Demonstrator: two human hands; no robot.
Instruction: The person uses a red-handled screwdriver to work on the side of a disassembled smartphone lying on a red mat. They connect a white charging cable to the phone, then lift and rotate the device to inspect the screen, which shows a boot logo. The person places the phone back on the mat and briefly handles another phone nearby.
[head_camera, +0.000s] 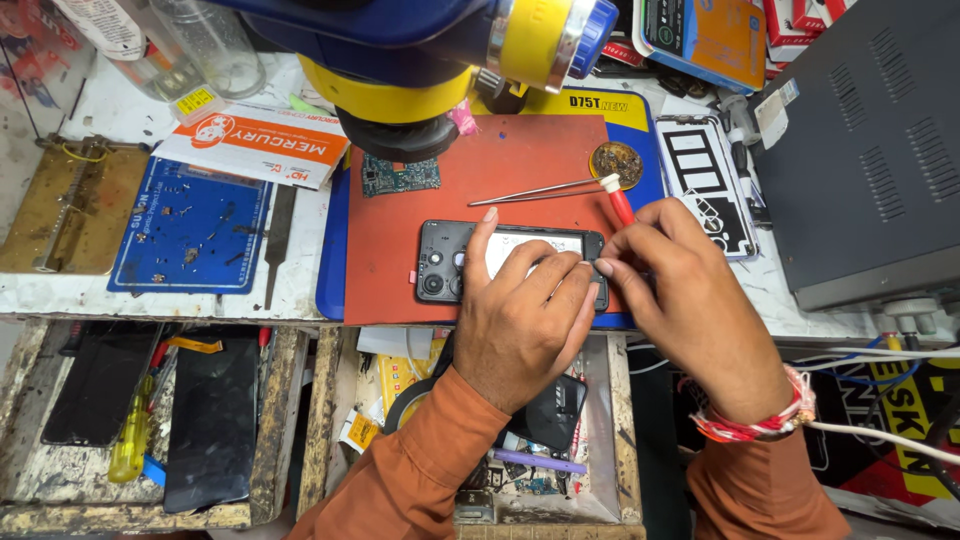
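The opened phone lay on the red mat, left hand pressing it flat. The right hand pinched a red-handled tool. Light, stiff, probably fragile; best held by its edges.

A worn white workbench is covered by a red mat, a blue mat and 1 orange-white box.

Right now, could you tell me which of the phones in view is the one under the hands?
The opened black phone on the red mat; the other dark phones lie in the trays below the bench.
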